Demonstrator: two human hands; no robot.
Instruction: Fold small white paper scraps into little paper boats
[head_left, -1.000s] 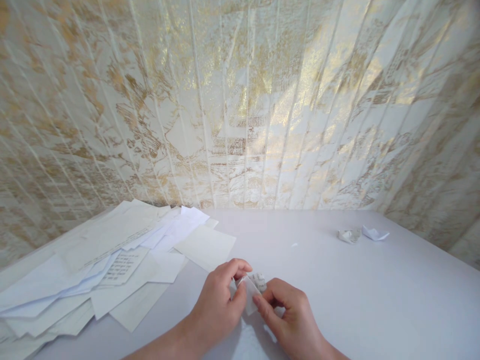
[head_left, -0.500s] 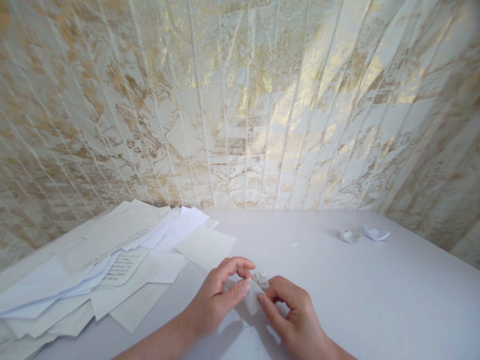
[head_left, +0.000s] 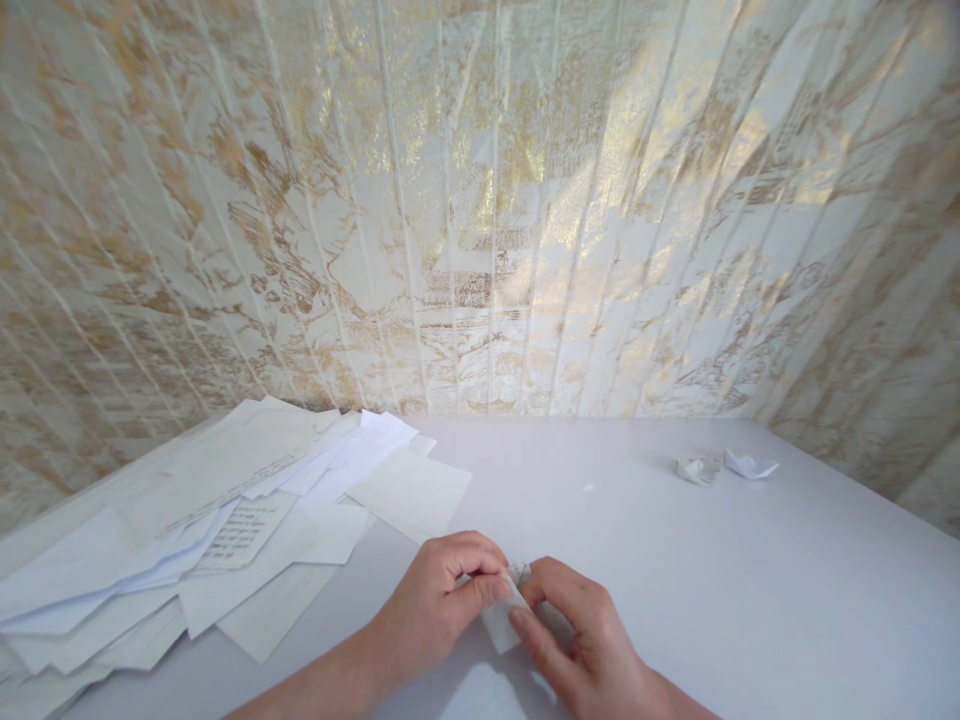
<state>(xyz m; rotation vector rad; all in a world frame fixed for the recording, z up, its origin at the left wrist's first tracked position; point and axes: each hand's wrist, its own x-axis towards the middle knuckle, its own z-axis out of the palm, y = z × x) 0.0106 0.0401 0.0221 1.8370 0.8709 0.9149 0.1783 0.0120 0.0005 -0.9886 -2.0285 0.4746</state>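
A small folded piece of paper [head_left: 504,622], white with some print on its far side, is held between both hands above the table. My left hand [head_left: 450,590] pinches its upper left edge between thumb and fingers. On the other side, my right hand [head_left: 581,630] grips the right edge, thumb in front and fingers behind. The fingers cover part of the paper, so its full folded shape is hidden.
Loose sheets of paper [head_left: 270,580], some printed, lie in an overlapping pile on the left of the white table [head_left: 750,600]. Two small folded paper boats, one printed [head_left: 697,470] and one white [head_left: 751,465], sit at the back right. A patterned wall [head_left: 480,200] rises behind.
My left fingers have come down and closed onto the paper's upper edge. The paper has tilted and sits slightly lower, with less of its printed side showing.
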